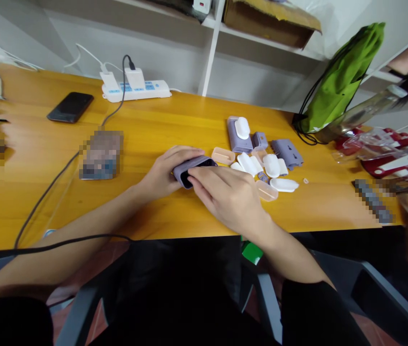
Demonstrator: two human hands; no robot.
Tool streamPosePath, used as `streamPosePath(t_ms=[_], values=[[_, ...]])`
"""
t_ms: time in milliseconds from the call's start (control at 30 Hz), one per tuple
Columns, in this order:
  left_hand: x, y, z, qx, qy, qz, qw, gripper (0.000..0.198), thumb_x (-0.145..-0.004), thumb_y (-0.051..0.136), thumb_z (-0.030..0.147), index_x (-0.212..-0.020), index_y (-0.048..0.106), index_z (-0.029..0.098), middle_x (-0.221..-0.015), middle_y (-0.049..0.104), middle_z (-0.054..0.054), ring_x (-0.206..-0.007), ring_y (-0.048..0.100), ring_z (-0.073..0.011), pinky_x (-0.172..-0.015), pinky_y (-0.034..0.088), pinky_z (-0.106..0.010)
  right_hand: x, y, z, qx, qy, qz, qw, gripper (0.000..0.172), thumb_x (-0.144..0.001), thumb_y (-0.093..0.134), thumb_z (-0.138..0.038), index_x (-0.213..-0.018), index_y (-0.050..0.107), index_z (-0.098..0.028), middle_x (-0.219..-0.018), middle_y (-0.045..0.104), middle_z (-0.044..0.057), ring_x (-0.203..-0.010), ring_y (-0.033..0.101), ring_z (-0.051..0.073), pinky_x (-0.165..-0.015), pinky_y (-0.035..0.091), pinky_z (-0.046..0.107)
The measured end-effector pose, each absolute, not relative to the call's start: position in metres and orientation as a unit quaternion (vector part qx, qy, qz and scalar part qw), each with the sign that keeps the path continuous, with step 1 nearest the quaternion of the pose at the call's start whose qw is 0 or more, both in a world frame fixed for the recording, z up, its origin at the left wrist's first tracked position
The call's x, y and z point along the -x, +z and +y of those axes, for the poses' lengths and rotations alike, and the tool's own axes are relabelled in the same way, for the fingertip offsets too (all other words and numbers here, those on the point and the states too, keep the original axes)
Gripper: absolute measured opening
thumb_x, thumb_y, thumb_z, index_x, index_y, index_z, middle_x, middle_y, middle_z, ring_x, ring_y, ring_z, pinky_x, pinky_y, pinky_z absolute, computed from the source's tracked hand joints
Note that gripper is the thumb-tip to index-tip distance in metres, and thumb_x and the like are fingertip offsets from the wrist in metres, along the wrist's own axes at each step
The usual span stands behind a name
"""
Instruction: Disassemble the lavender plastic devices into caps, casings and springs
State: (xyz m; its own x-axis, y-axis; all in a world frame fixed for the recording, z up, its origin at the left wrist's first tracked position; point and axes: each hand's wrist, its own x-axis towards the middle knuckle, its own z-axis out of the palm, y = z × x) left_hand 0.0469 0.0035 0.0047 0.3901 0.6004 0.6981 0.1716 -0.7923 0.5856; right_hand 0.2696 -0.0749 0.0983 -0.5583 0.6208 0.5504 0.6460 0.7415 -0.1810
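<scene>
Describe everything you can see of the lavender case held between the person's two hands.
The lavender case is a small, rounded shell that looks like matte plastic, with a black opening or dark interior on the side that shows. It sits tilted above the yellow wooden table, though contact with the table cannot be seen. The left hand wraps its left end, and the right hand presses over its near side, hiding much of it.

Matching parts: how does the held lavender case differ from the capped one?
The held case is gripped between left hand and right hand; the capped case rests on the table. The held case shows a dark opening; the capped case carries a white cap. Both are lavender.
</scene>
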Motion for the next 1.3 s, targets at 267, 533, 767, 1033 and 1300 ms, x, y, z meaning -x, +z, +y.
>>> streamPosePath(t_ms=[267, 533, 767, 1033, 1300], values=[[-0.042, 0.003, 0.009, -0.797, 0.503, 0.247, 0.225, 0.056, -0.100, 0.085, 0.039, -0.154, 0.074, 0.032, -0.146, 0.082, -0.013, -0.135, 0.077, -0.0327, -0.118, 0.062, -0.056, -0.272, 0.109, -0.073, 0.370, -0.043, -0.857, 0.356, 0.019, -0.114, 0.062, -0.020, -0.108, 0.080, -0.025, -0.095, 0.086, 0.005, -0.080, 0.079, 0.023, -0.079, 0.064, 0.040], [-0.043, 0.004, 0.004, -0.793, 0.506, 0.255, 0.224, 0.057, -0.101, 0.087, 0.046, -0.153, 0.073, 0.029, -0.146, 0.081, -0.015, -0.134, 0.077, -0.0322, -0.118, 0.062, -0.054, -0.278, 0.116, -0.079, 0.368, -0.023, -0.858, 0.357, 0.013, -0.115, 0.071, -0.034, -0.114, 0.080, -0.025, -0.105, 0.087, 0.006, -0.094, 0.082, 0.026, -0.086, 0.064, 0.042], [-0.046, 0.001, 0.003, -0.812, 0.507, 0.252, 0.141, 0.052, -0.108, 0.080, 0.045, -0.156, 0.068, 0.030, -0.147, 0.080, -0.013, -0.133, 0.077, -0.0310, -0.116, 0.063, -0.053, -0.264, 0.119, -0.077, 0.473, -0.038, -0.861, 0.182, 0.032, -0.116, 0.067, -0.040, -0.129, 0.082, -0.016, -0.118, 0.082, 0.014, -0.098, 0.078, 0.027, -0.068, 0.049, 0.036], [-0.046, 0.000, 0.004, -0.813, 0.502, 0.263, 0.132, 0.053, -0.106, 0.082, 0.035, -0.157, 0.067, 0.031, -0.143, 0.081, -0.010, -0.128, 0.078, -0.0293, -0.112, 0.064, -0.054, -0.262, 0.112, -0.071, 0.466, -0.029, -0.860, 0.206, 0.028, -0.117, 0.064, -0.036, -0.112, 0.084, -0.017, -0.108, 0.082, 0.012, -0.087, 0.075, 0.024, -0.065, 0.045, 0.036], [-0.052, -0.001, 0.010, -0.498, 0.634, 0.395, 0.441, 0.054, -0.083, 0.101, 0.060, -0.115, 0.075, 0.024, -0.122, 0.083, -0.008, -0.122, 0.080, -0.0320, -0.107, 0.067, -0.051, -0.296, 0.077, -0.017, 0.433, 0.223, -0.742, 0.461, 0.027, -0.110, 0.075, -0.052, -0.115, 0.072, -0.025, -0.097, 0.078, 0.003, -0.075, 0.069, 0.018, -0.067, 0.057, 0.035]])
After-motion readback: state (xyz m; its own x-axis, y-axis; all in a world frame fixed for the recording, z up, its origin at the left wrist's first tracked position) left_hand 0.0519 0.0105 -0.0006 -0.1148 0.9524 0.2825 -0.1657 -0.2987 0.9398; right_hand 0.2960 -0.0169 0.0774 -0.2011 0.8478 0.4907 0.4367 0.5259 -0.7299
